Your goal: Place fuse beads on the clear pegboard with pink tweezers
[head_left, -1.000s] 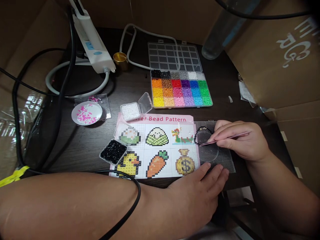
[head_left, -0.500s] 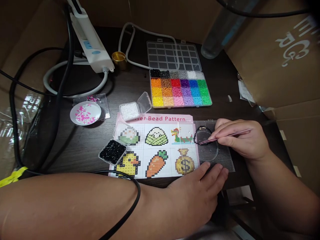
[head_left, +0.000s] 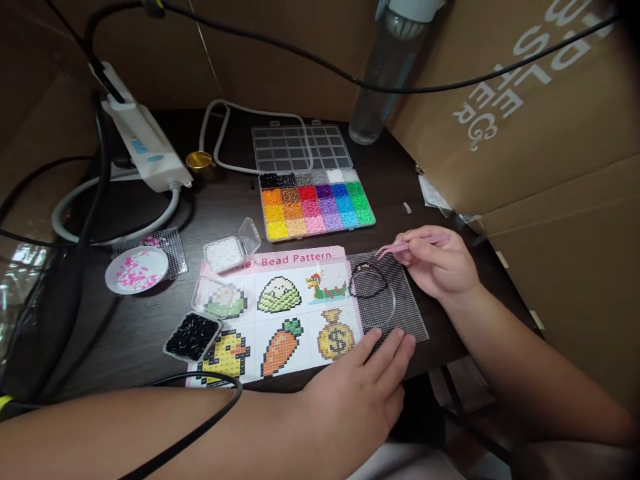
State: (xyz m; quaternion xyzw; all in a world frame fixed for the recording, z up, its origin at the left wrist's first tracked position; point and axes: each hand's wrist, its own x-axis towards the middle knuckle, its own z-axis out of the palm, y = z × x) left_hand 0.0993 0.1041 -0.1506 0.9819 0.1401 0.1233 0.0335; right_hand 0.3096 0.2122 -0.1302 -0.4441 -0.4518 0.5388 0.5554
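My right hand [head_left: 440, 263] holds pink tweezers [head_left: 425, 242], their tips slightly apart above the top edge of a clear pegboard [head_left: 407, 300]. On that board a ring of black beads [head_left: 369, 293] has a few pale beads at its top. My left hand [head_left: 357, 393] lies with fingers spread, fingertips on the board's lower edge. Left of the board is a bead pattern sheet [head_left: 253, 327] with six pictures. An open box of black beads [head_left: 193, 337] and an open box of white beads [head_left: 223, 254] rest on the sheet's left side.
A divided case of coloured beads [head_left: 315, 207] lies open behind the sheet. At left are a white dish [head_left: 137, 270] of pink and white beads, a power strip [head_left: 145, 140] and a gold cup [head_left: 200, 163]. Black cables cross the view. A clear bottle [head_left: 380, 80] stands behind.
My right hand has lifted the tweezers off the bead ring and moved them up to the board's top edge. The view has shifted, while my left hand stays at the board.
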